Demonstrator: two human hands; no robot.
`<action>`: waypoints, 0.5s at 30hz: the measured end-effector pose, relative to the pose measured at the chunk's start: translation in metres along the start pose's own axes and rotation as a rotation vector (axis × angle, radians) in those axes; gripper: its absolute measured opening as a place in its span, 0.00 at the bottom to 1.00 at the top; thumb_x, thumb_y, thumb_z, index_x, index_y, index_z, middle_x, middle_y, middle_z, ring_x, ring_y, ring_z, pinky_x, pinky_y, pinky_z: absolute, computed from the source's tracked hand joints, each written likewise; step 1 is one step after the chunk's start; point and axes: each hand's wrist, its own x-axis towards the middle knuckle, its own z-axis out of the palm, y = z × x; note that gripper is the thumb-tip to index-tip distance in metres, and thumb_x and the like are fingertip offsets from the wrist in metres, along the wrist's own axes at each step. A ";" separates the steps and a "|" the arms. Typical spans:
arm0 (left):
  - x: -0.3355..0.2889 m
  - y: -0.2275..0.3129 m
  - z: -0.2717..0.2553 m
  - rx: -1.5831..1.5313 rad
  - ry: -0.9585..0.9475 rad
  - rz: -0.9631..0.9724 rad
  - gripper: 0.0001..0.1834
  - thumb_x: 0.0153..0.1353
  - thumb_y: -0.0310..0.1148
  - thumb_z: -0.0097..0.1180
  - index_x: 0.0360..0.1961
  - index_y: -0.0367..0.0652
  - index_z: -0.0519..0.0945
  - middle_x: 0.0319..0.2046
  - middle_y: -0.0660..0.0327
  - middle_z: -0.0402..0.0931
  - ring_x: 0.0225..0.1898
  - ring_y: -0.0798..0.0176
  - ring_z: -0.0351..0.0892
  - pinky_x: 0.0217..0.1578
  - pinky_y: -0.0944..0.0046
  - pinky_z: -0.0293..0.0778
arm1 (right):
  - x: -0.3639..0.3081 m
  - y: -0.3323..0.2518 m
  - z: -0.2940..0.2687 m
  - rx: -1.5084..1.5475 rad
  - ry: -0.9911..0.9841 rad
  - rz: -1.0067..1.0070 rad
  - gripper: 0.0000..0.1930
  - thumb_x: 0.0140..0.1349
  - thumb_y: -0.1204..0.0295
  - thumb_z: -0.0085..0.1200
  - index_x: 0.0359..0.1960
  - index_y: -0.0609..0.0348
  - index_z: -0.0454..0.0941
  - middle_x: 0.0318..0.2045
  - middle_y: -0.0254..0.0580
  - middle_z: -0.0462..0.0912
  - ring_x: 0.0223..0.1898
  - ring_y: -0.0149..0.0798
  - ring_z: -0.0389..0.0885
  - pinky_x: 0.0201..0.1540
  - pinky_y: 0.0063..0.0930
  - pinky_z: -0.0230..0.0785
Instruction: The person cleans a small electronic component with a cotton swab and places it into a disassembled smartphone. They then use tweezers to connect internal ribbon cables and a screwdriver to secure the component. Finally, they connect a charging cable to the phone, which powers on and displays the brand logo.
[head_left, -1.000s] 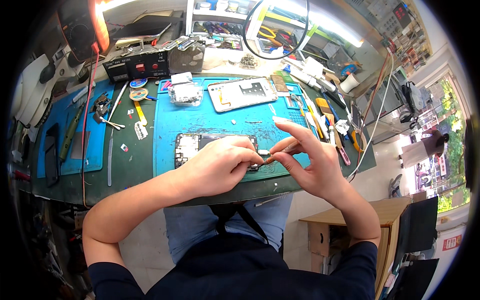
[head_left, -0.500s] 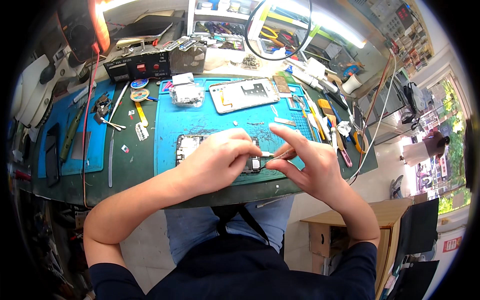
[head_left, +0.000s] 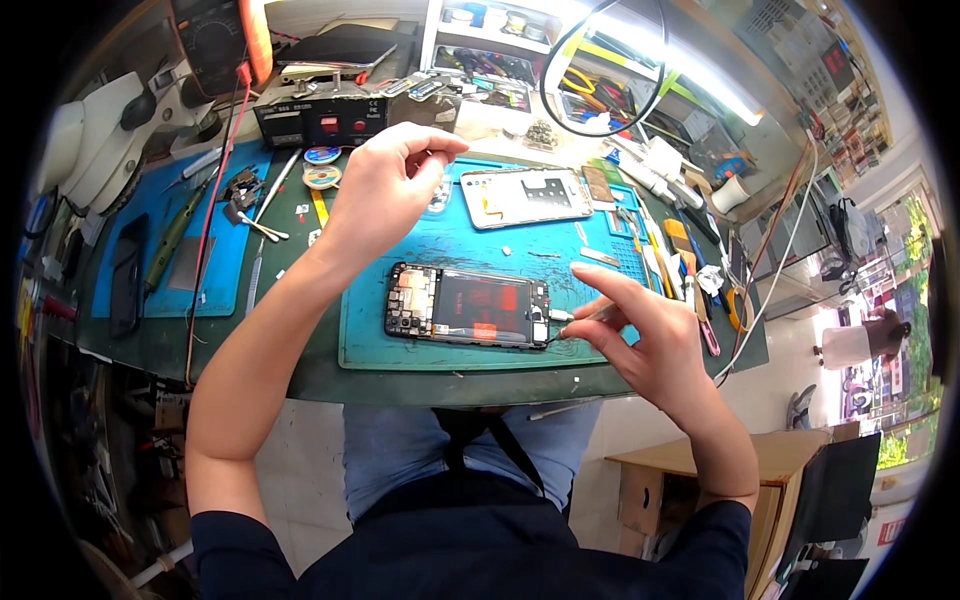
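An opened phone (head_left: 482, 308) lies on the blue mat, its circuit board and several screws bare at the left end and a dark panel with red patches in its middle. My right hand (head_left: 645, 345) is at the phone's right end, closed on a slim tool that looks like tweezers (head_left: 597, 313). Its dark tip comes down by the phone's lower right corner. A small white plug (head_left: 562, 315) sits beside that end. Raised over the mat's far left part, my left hand (head_left: 395, 180) has thumb and fingers pinched together; what they hold, if anything, is hidden.
Behind the phone lies a white phone housing (head_left: 525, 197). Brushes and hand tools (head_left: 680, 250) crowd the right side. A black power unit (head_left: 320, 122) stands at the back left, with a microscope (head_left: 110, 120) farther left. A red wire (head_left: 215, 210) hangs across the left side.
My left hand has lifted off the phone and moved up and away, uncovering the phone's middle. My right hand stays by the phone's right end. The whole view has shifted slightly.
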 end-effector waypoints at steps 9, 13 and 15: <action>-0.003 0.004 -0.001 -0.019 -0.404 -0.010 0.14 0.71 0.29 0.62 0.55 0.38 0.86 0.42 0.61 0.87 0.41 0.70 0.82 0.43 0.66 0.78 | 0.000 0.002 0.006 -0.008 0.048 -0.016 0.32 0.67 0.83 0.61 0.72 0.52 0.72 0.40 0.46 0.91 0.39 0.41 0.92 0.42 0.32 0.83; -0.013 0.017 0.002 0.070 -0.598 0.068 0.18 0.69 0.31 0.65 0.59 0.42 0.84 0.45 0.57 0.87 0.44 0.66 0.85 0.45 0.61 0.80 | 0.002 0.000 0.007 0.277 0.061 0.062 0.30 0.67 0.80 0.64 0.71 0.51 0.74 0.37 0.43 0.91 0.38 0.39 0.92 0.40 0.32 0.83; -0.018 0.022 0.000 0.089 -0.730 -0.176 0.22 0.66 0.30 0.67 0.61 0.44 0.83 0.47 0.55 0.85 0.45 0.60 0.85 0.46 0.58 0.80 | 0.003 -0.002 0.006 0.156 0.048 0.034 0.30 0.66 0.79 0.65 0.71 0.51 0.75 0.37 0.42 0.91 0.39 0.38 0.92 0.40 0.31 0.83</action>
